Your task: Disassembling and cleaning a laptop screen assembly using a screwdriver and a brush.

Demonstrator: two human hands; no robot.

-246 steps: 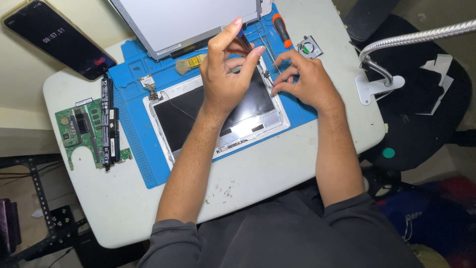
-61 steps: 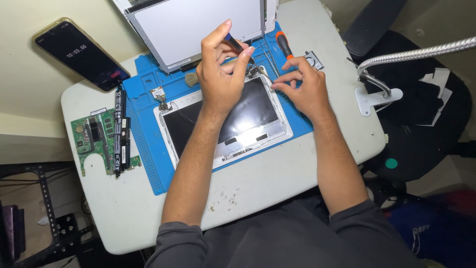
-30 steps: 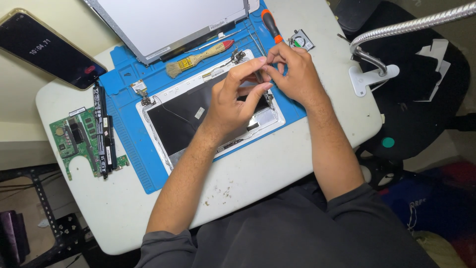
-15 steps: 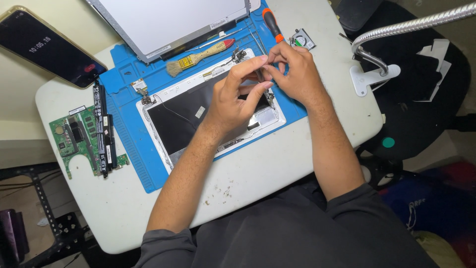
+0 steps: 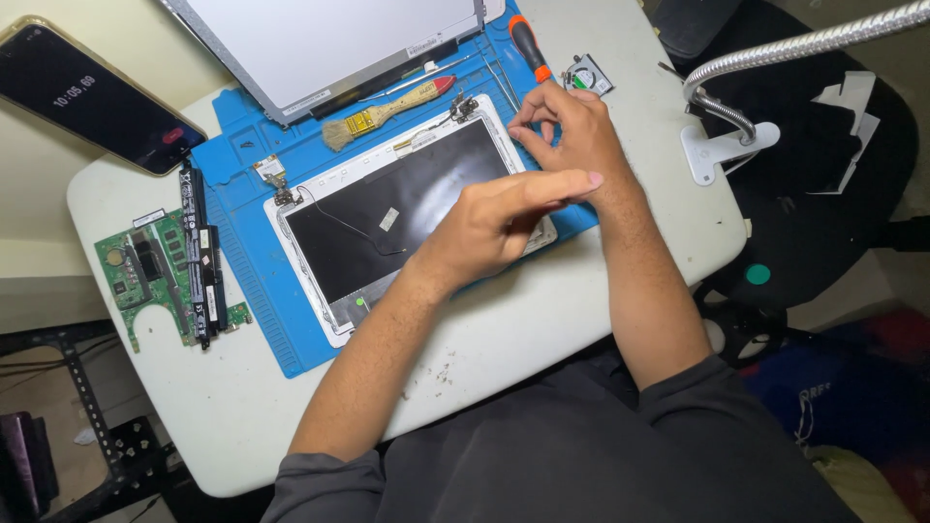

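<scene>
Laptop lid shell [image 5: 387,218]: white-rimmed rectangular cover, dark inner face up, lying tilted on a blue work mat [image 5: 262,329] on the white tabletop [image 5: 504,339]. A thin black cable runs along its left rim and curls inward; a small pale patch sits near the middle; a metal hinge bracket shows at each upper corner.

Around it:
- Detached screen panel [image 5: 320,39], pale face up, at the mat's far edge.
- Wooden-handled brush [image 5: 383,111] with a red tip, between panel and shell.
- Screwdriver [image 5: 528,44], orange and black, at the far right of the mat, near the right hand.
- Small cooling fan [image 5: 586,77], just off the mat's far right corner.
- Green circuit board [image 5: 150,271] with black strip parts, left of the mat.
- Phone [image 5: 97,97], screen lit, far left.
- Gooseneck lamp arm [image 5: 775,58], clamped to the tabletop's right edge.

Left hand [image 5: 494,218]: raised over the shell's right half, fingers pressed together and stretched out, holding nothing visible; it hides the lower right corner.
Right hand [image 5: 567,131]: at the shell's upper right edge, thumb and forefinger pinched together; whether they hold anything I cannot tell.
</scene>
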